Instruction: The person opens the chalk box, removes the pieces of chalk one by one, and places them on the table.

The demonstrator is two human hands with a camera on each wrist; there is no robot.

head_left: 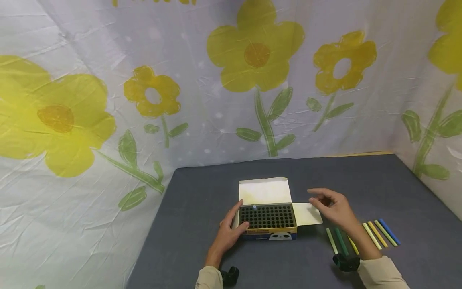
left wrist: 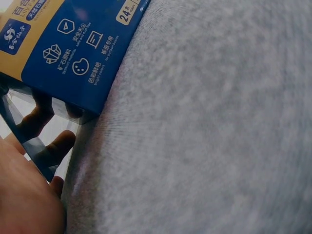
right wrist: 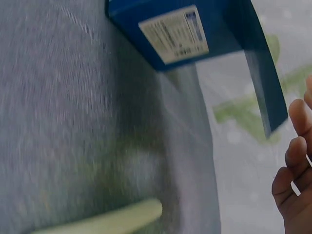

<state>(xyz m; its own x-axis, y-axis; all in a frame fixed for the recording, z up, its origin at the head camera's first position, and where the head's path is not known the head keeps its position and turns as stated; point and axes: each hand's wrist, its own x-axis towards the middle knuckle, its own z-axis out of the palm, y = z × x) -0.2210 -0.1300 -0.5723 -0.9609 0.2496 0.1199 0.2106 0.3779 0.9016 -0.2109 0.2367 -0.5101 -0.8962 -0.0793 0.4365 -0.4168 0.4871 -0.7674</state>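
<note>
A blue and yellow chalk box (head_left: 260,231) stands on the table, its lid (head_left: 265,190) folded back and a side flap (head_left: 306,214) spread out to the right. Inside is a dark insert (head_left: 267,216) full of round holes. One pale blue chalk (head_left: 254,207) pokes up near its back left corner. My left hand (head_left: 225,237) grips the box's left end, thumb at the front edge; the left wrist view shows fingers (left wrist: 61,146) behind a flap. Loosely bent and holding nothing visible, my right hand (head_left: 335,208) hovers by the right flap's outer edge.
Right of the box lie several chalk sticks: pale green (head_left: 331,241), dark green (head_left: 341,242), yellow (head_left: 377,233) and blue (head_left: 390,232) among them. The right forearm passes over part of the row. A flower-printed cloth (head_left: 202,132) hangs behind the dark grey table (head_left: 202,192).
</note>
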